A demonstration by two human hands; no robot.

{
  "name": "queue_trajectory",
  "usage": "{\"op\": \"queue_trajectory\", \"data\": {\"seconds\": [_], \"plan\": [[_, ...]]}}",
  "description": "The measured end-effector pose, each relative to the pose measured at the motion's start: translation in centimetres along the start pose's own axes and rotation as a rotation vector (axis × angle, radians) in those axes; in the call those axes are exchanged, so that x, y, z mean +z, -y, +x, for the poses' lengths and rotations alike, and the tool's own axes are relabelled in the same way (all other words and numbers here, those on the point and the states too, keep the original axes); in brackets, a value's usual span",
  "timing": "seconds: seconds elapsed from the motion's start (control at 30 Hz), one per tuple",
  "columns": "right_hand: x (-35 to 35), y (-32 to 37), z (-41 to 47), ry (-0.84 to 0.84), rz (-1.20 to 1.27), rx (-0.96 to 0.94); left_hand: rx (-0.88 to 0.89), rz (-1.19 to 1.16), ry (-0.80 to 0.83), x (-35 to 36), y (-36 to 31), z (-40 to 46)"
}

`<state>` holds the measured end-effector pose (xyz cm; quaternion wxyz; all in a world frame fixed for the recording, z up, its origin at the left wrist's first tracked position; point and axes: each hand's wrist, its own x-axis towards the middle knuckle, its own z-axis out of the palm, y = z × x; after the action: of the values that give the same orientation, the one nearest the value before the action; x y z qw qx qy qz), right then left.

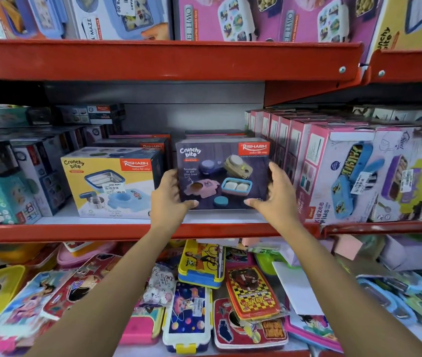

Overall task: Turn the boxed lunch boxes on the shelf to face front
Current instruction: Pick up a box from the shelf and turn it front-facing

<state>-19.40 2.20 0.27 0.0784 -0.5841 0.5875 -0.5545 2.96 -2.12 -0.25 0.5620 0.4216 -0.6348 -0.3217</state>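
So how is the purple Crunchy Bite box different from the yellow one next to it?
The purple box has a dark purple front; the yellow box has a bright yellow one. The purple box is held at both sides by the left hand and right hand; nobody touches the yellow box. The yellow box has a white price sticker; the purple box shows none. Both say Crunchy Bite and Rishabh, and both sit on the red shelf.

Glossy printed cardboard box (pixel 224 173), painted metal shelf (pixel 76 231)
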Motion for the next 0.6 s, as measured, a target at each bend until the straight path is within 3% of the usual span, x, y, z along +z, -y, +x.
{"op": "queue_trajectory", "data": {"seconds": [0.6], "plan": [[2.4, -1.2, -1.0, -0.007, -0.334, 0.023, 0.142, 0.507, -0.079, 1.7, 2.1, 0.1]]}}
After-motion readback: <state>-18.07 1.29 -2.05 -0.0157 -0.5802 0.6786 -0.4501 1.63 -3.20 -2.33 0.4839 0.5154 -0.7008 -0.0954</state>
